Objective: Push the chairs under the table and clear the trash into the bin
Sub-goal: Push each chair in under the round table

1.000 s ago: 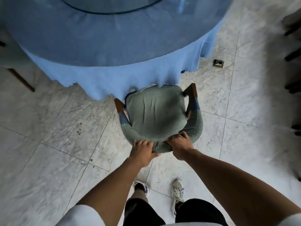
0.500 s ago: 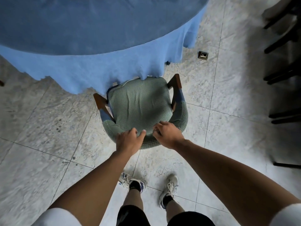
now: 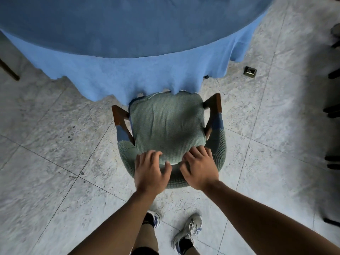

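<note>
Head view looks straight down on a person standing behind a chair (image 3: 166, 129), both hands on the curved top of its green-covered backrest. The left hand (image 3: 150, 172) lies with fingers spread and lightly bent over the rail, thumb pointing inward toward the other hand; the right hand (image 3: 199, 167) sits just beside it, fingers draped forward over the rail onto the back of the seat cushion. Neither hand pinches anything; from here they read as pressing and resting on the chair rather than clamping it, though how far the fingertips curl over the far edge I cannot tell.

What the next shove turns on, I'd say, is this: the chair lies directly ahead of the hands, and beyond it the worktop (image 3: 128, 26) under its blue cloth (image 3: 128, 78). The seat's front edge just meets the hanging hem of the cloth, with most of the seat and both wooden armrests outside it. The two hands are about equally near, set either side of the backrest's middle, so a straight push away from the body should carry it under. No trash or bin shows.
</note>
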### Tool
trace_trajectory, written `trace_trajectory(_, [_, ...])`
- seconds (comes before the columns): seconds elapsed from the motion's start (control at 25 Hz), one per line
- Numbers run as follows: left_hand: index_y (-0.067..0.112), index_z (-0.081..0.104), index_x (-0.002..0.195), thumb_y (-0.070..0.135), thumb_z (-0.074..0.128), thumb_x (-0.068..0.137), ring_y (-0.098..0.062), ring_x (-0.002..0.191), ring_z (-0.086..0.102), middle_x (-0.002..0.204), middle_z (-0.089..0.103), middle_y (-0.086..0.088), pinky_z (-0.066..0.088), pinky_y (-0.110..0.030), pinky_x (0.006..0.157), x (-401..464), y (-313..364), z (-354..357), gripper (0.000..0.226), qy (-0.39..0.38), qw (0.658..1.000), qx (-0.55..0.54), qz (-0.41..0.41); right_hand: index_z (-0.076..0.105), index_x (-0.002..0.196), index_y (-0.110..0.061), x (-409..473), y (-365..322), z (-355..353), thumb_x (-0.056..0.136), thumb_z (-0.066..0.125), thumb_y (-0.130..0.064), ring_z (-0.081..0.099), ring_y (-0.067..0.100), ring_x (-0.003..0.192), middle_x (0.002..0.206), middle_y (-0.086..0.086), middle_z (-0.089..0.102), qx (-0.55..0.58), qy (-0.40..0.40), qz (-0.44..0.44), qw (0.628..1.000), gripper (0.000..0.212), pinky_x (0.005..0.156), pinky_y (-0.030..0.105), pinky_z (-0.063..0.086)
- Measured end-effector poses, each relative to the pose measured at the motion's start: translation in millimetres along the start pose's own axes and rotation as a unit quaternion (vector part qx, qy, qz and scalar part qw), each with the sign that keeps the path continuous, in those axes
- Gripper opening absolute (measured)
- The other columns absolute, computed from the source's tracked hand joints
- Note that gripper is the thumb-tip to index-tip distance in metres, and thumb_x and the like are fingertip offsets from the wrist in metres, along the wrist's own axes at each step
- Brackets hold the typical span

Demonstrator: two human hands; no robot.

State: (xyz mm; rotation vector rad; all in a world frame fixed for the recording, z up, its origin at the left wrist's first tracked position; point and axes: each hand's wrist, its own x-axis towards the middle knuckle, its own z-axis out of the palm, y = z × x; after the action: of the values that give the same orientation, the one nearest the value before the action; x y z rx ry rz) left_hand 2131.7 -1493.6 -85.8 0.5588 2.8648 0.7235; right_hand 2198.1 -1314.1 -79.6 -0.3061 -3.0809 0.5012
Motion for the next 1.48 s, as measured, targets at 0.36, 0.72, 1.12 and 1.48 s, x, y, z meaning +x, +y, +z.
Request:
trace_trajectory(0.36, [0.012, 0.060, 0.133, 0.044, 0.044, 0.084, -0.026, 0.119, 0.054, 0.131, 0.061, -0.006, 0.042, -0.045, 0.106, 70, 2, -1, 0.061, -0.030, 0.999, 0.032, -0.021, 0.063, 0.121, -0.015, 68, 16, -3, 0.087, 0.050, -0.038, 0.053, 0.024, 0.113, 0.112, 0.002, 0.058, 0.027, -0.011, -0.023, 0.999, 0.043, 0.120, 0.042, 0.028])
trace_trajectory(0.72, [0.010, 0.064, 0.127, 0.041, 0.044, 0.083, -0.027, 0.114, 0.057, 0.124, 0.064, -0.006, 0.048, -0.045, 0.100, 146, -5, -3, 0.058, 0.009, 0.999, 0.032, 0.002, 0.060, 0.122, -0.014, 147, 24, -5, 0.089, 0.049, -0.041, 0.051, 0.024, 0.116, 0.117, 0.003, 0.056, 0.039, 0.018, -0.023, 0.999, 0.044, 0.116, 0.047, 0.034])
trace_trajectory(1.12, [0.021, 0.050, 0.140, 0.059, 0.038, 0.081, -0.025, 0.130, 0.044, 0.138, 0.050, -0.003, 0.029, -0.050, 0.116, 218, 11, -8, 0.071, -0.045, 0.998, 0.044, -0.029, 0.060, 0.112, -0.010, 214, 29, -15, 0.086, 0.047, -0.036, 0.049, 0.026, 0.106, 0.109, 0.007, 0.054, 0.023, 0.025, -0.045, 0.998, 0.039, 0.111, 0.046, 0.038])
trace_trajectory(1.48, [0.009, 0.052, 0.140, 0.039, 0.042, 0.084, -0.033, 0.139, 0.041, 0.143, 0.048, -0.015, 0.024, -0.060, 0.117, 276, 12, -8, 0.065, 0.060, 0.988, 0.131, 0.056, 0.056, 0.133, -0.012, 279, 36, -15, 0.085, 0.049, -0.038, 0.047, 0.026, 0.126, 0.126, 0.007, 0.054, 0.041, 0.074, -0.075, 0.994, 0.054, 0.120, 0.048, 0.027])
